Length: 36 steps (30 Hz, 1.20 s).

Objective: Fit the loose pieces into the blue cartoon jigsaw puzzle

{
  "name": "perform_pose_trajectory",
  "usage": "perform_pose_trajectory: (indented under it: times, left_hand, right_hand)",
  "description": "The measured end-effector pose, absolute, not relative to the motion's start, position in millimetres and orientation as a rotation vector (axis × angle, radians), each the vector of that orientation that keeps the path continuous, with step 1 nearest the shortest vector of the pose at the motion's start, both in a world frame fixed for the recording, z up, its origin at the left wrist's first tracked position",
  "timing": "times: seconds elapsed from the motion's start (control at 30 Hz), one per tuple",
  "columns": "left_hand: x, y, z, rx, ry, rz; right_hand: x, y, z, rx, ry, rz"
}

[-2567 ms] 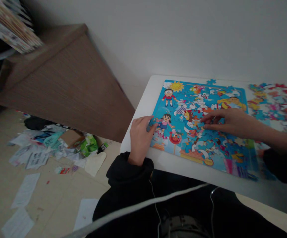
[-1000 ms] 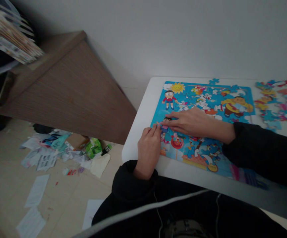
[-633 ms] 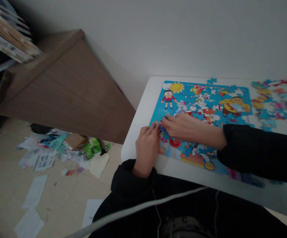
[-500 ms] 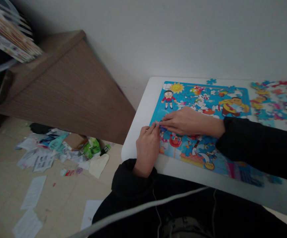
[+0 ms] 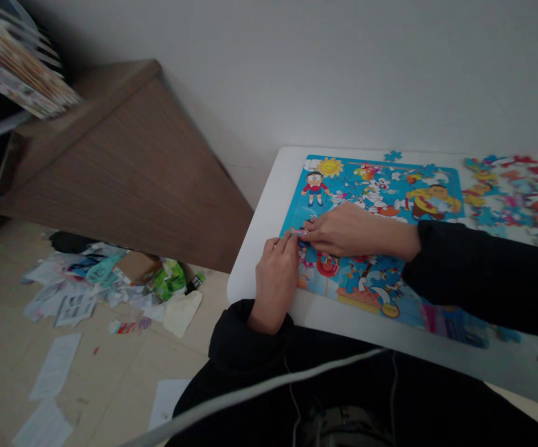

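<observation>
We find a small jigsaw piece (image 5: 298,231) over the left part of a jigsaw puzzle board (image 5: 318,166), pinched between the left hand (image 5: 275,285) and the right hand (image 5: 350,231) (which hand grips harder is too fine to call). Both hands are curled inward, and neither has released. The board lies on a white table (image 5: 262,261) at centre right of the frame, with loose pieces (image 5: 511,198) spread at upper right. Paper litter (image 5: 96,292) lies on the floor (image 5: 110,366) at lower left, beneath a brown wood-grain panel (image 5: 124,174).
</observation>
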<state>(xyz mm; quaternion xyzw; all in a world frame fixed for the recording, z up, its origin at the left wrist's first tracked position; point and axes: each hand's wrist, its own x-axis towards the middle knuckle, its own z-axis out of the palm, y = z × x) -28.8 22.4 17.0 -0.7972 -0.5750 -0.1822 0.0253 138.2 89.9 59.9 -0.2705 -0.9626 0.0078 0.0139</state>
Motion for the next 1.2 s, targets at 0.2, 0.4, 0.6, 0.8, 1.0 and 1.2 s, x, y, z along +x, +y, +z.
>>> perform_pose_trajectory:
  times: [0.2, 0.4, 0.6, 0.8, 1.0, 1.2]
  left_hand:
    - [-33, 26, 18, -2.481, -1.883, -0.745]
    - [-50, 32, 18, -2.515, -2.06, -1.138]
    - [-68, 24, 18, -2.501, -2.016, -1.1]
    - [-69, 9, 22, -2.595, -2.012, -1.046]
    - [-60, -2, 22, -2.575, -1.924, -0.991]
    - [-57, -6, 15, -2.525, -1.854, -1.074]
  right_hand:
    - [145, 101, 63, -0.98, -2.958, 0.274]
    - [156, 98, 72, -0.963, -2.868, 0.369]
    - [190, 78, 73, -1.009, -2.829, 0.309]
    - [185, 48, 69, -1.049, -2.836, 0.332]
    - [150, 25, 58, -1.024, -2.853, 0.295]
    - [136, 25, 47, -1.078, -2.845, 0.225]
